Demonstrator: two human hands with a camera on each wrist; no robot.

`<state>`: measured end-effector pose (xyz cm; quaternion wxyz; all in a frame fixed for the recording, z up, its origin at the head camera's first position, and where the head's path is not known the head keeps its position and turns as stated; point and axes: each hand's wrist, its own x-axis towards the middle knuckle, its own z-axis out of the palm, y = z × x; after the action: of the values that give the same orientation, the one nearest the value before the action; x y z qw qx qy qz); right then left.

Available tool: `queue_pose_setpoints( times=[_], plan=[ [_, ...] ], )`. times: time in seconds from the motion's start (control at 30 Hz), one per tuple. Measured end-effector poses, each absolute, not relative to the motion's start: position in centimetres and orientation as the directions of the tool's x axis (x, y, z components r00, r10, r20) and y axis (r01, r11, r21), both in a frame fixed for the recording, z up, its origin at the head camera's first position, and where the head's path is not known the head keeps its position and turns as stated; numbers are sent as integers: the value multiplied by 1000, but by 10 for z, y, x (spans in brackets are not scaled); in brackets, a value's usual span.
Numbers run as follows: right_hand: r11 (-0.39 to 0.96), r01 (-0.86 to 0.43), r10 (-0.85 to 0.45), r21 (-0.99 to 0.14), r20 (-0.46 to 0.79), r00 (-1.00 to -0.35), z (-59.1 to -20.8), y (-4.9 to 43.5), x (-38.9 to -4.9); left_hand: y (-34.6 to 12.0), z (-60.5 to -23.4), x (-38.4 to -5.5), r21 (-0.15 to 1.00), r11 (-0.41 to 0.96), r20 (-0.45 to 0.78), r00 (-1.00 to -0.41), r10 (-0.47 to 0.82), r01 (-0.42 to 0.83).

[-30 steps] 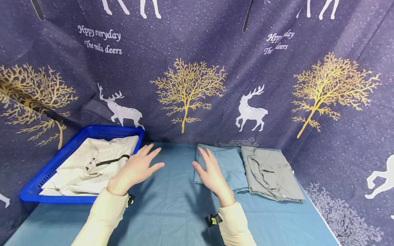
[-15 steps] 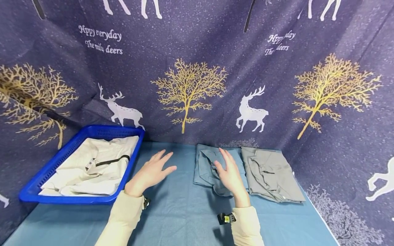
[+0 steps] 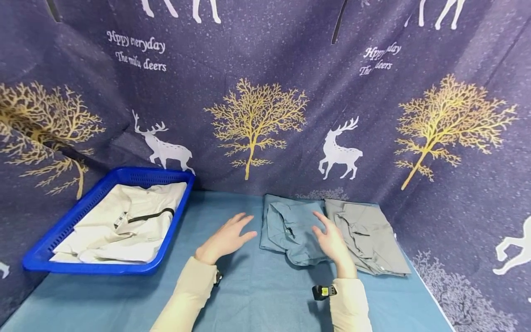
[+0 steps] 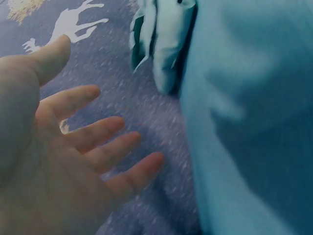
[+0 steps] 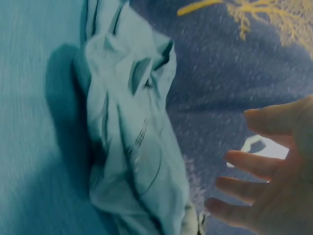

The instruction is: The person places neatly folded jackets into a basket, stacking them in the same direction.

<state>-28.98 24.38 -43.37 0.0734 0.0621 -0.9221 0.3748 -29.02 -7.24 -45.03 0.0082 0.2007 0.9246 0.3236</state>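
A folded blue garment [image 3: 296, 230] with a small dark mark at its middle lies at the back of the table. Beside it on the right is a folded grey garment [image 3: 367, 233]. My left hand [image 3: 226, 239] hovers to the left of the blue garment, fingers spread and holding nothing. Over the border between the two garments is my right hand [image 3: 332, 240], its fingers extended and its grasp bare. In the right wrist view the blue garment [image 5: 137, 142] shows its rumpled folds, with the fingers [image 5: 254, 166] apart from it.
At the left stands a blue plastic basket [image 3: 93, 269] holding a folded cream garment [image 3: 137, 221] with a black strap. A blue cloth [image 3: 249, 299] covers the table. Behind it hangs a dark patterned curtain [image 3: 274, 55] with deer and trees.
Both hands have moved to the right, the left one away from the basket, the right one across the blue garment, uncovering its middle. The garments and basket stay where they were.
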Motion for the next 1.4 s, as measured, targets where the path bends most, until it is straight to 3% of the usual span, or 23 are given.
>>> queue_pose_setpoints(
  times=[0.5,0.9,1.13,1.4],
  plan=[
    [729,-98,-29,-677,113,-993,-462,257,-316,-39,-477,-307,680,645,10,-884,468,349],
    [632,-23,13,-775,40,-999,-465,271,-328,-14,-479,-320,638,703,-87,-878,470,314],
    [735,-46,-19,-677,48,-999,-481,268,-336,-12,-481,-327,642,706,-69,-894,443,300],
    [589,16,30,-808,3,-1000,-482,274,-337,-4,-484,-337,719,634,29,-924,381,284]
  ],
)
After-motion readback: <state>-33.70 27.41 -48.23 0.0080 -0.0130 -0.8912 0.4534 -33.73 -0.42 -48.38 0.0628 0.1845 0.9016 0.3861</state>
